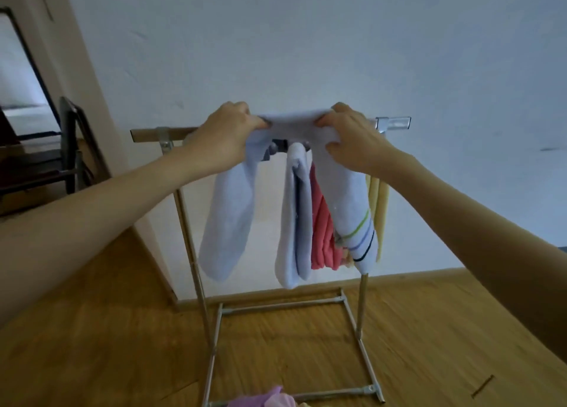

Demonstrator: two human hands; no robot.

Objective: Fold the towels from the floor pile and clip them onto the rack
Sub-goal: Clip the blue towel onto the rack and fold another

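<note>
A pale blue-white towel (228, 222) is draped over the top bar of the metal rack (147, 134). My left hand (225, 133) grips the towel's fold on the left. My right hand (352, 136) grips it on the right, where the striped end (359, 228) hangs down. Beneath the bar hang another pale towel (294, 222), a pink-red towel (322, 231) and a yellow one (379, 210). A grey clip (277, 149) shows between my hands under the bar. At the bottom edge lies part of the floor pile (270, 399), pink and lilac.
The rack's base frame (285, 307) stands on the wooden floor (107, 345) against a white wall (306, 38). A dark chair (72, 142) and a doorway are at the left.
</note>
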